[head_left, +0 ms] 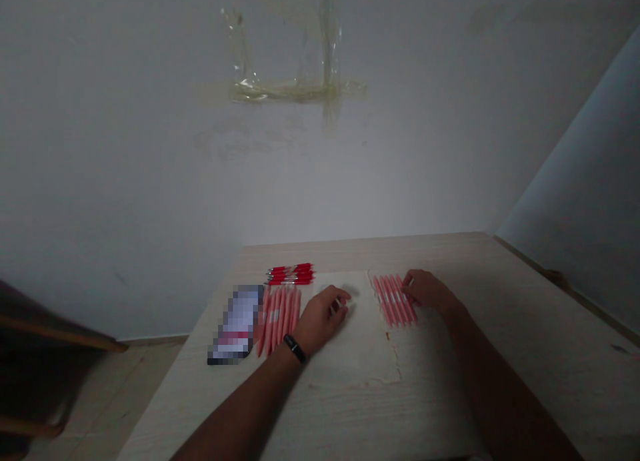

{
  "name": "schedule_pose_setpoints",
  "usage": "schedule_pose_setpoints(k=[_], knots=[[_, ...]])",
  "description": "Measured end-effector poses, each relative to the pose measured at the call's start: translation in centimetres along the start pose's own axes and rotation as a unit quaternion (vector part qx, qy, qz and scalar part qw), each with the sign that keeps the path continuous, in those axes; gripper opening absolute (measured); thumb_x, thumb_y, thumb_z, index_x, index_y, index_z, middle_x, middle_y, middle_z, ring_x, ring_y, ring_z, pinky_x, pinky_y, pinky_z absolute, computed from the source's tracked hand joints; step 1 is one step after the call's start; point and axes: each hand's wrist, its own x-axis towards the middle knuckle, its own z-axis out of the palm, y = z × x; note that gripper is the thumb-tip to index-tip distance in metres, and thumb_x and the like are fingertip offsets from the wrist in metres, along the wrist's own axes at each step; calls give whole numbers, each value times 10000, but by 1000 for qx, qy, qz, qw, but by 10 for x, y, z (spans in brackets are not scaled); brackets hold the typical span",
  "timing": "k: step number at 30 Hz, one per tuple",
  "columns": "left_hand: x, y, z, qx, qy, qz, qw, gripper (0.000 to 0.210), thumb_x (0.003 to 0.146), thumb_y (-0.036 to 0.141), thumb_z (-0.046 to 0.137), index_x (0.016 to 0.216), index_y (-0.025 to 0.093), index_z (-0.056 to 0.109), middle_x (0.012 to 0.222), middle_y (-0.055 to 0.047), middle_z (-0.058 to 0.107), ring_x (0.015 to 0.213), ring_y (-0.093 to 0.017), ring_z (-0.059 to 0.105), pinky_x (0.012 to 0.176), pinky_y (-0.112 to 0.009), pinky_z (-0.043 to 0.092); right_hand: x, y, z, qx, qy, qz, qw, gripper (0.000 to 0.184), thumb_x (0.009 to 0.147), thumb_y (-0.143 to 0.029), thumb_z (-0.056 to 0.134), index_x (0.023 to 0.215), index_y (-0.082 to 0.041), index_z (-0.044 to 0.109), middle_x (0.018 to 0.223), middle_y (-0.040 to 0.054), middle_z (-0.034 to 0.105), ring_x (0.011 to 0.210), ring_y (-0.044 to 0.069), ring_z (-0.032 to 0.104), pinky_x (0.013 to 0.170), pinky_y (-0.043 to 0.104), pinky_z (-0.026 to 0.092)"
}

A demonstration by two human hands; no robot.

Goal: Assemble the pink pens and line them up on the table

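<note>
A row of slim pink pens (394, 299), about 6 of them, lies side by side on the right part of the tabletop, along the right edge of a pale sheet (357, 354). The pens slant alike, their far ends leaning left, and pale marks cross their middles. The right hand (429, 289) reaches in from the right, its fingertips at the upper part of the outermost pen; whether they pinch it or only touch it, I cannot tell.

The left hand (323, 317) is over the sheet, holding nothing visible, its fingers loosely curled and the thumb apart from them. The 2 hands are well apart. A black wristband (295, 348) circles the left wrist.

Just left of that hand lies a 2nd group of pink pens (283, 314), partly hidden by the hand. Beyond their far ends, a small stack of red pens (290, 273) with silvery tips lies crosswise. To the left of the pink group is a dark-edged rectangular object (237, 324), blurred into blocks.

The light wood-grain table (530, 314) meets a grey-white wall (125, 147), where strips of glossy yellowed tape (285, 93) form 3 sides of a rectangle.
</note>
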Motion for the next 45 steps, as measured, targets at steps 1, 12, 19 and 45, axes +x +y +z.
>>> schedule_pose_setpoints(k=[1,12,19,45], knots=[[0,0,0,0,-1,-1,1000,209,922,237,531,1114,200,603,960,-41,649,751,-131,577,681,-253,460,0,0,0,-1,1,0,1000,100,815,-201,583,848,-147,660,646,33,686,583,125,628,584,211,413],[0,2,0,3,2,-1,1000,209,896,203,555,1097,208,614,938,-29,642,756,-136,579,680,-252,458,-3,-6,-3,-11,-1,-4,1000,100,814,-194,544,819,-149,634,632,23,676,544,107,594,541,212,355],[0,1,-1,7,-2,2,1000,208,909,220,539,1104,204,608,957,-36,646,772,-138,582,694,-258,463,-6,-8,-8,-30,-6,-1,1000,119,812,-217,565,736,-146,624,601,34,658,533,114,571,548,232,336],[0,1,0,6,2,-4,1000,202,904,236,549,1094,205,610,946,-39,646,763,-143,582,676,-259,467,-9,-12,-9,-57,-25,9,998,199,820,-236,543,661,-148,625,615,57,654,559,135,574,561,244,336]])
